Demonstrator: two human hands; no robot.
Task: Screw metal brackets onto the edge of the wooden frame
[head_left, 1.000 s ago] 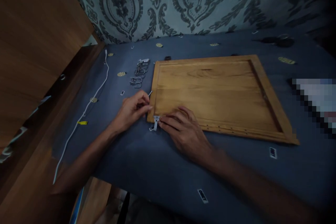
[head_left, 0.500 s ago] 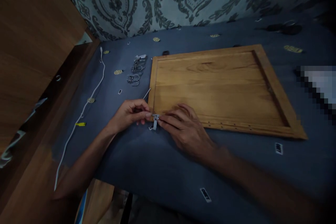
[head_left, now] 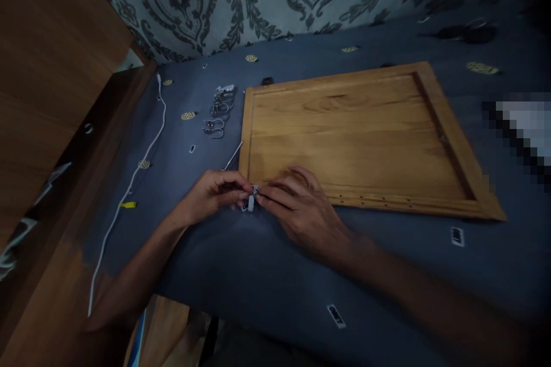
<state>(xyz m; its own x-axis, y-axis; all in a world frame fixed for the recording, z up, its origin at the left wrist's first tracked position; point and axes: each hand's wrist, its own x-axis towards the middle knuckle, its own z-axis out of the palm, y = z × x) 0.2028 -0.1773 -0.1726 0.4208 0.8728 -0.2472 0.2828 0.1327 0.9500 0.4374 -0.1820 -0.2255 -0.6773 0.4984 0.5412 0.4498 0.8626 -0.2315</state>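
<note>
In the head view, my left hand (head_left: 217, 195) pinches a small silver metal fitting (head_left: 251, 200) from the left. My right hand (head_left: 301, 206) holds the same fitting between thumb and fingertips from the right, its other fingers resting over the wooden panel (head_left: 353, 132). The fitting has a short tab pointing down and sits at the panel's front left corner; fingers hide part of it. Small dark holes run along the panel's front edge. Just beyond my left hand, a thin metal rod (head_left: 233, 155), perhaps a screwdriver shaft, leans near the panel's left edge.
Several metal pieces with wire loops (head_left: 220, 109) lie in a row left of the panel. A white cable (head_left: 148, 155) with a yellow tag (head_left: 128, 205) runs along the left. Dark scissors-like handles (head_left: 469, 32) lie at the far right on the blue patterned cloth (head_left: 275, 281).
Both hands keep hold of the fitting, which has turned slightly and is more covered by the fingers. The left fingers have shifted a little right. The view has moved slightly.
</note>
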